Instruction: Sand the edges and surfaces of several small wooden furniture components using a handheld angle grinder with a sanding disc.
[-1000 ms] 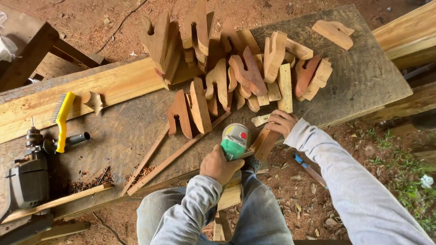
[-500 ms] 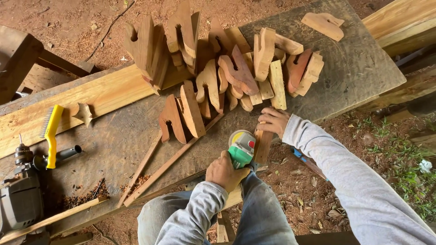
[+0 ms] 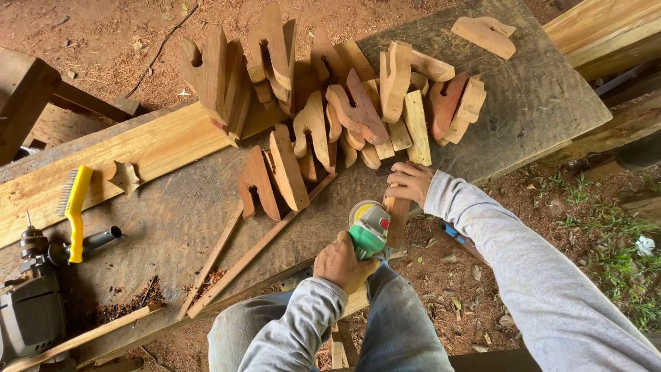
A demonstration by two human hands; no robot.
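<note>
My left hand (image 3: 342,262) grips a green power grinder (image 3: 369,228) at the front edge of the weathered workbench (image 3: 537,103). My right hand (image 3: 410,182) presses down on a brown wooden piece (image 3: 398,219) that overhangs the bench edge, right beside the grinder's head. Just behind my right hand lies a pile of cut wooden shapes (image 3: 344,110) with notches, some standing on edge.
A yellow-handled wire brush (image 3: 76,207) and a grey electric drill (image 3: 34,303) lie at the left. Thin wooden strips (image 3: 234,265) rest diagonally on the bench. A pale plank (image 3: 138,151) runs behind. One lone cut shape (image 3: 485,34) sits at the far right. Red dirt lies below.
The wooden piece under my right hand has turned from slanted to nearly straight across the bench edge. The grinder has shifted right, close against it.
</note>
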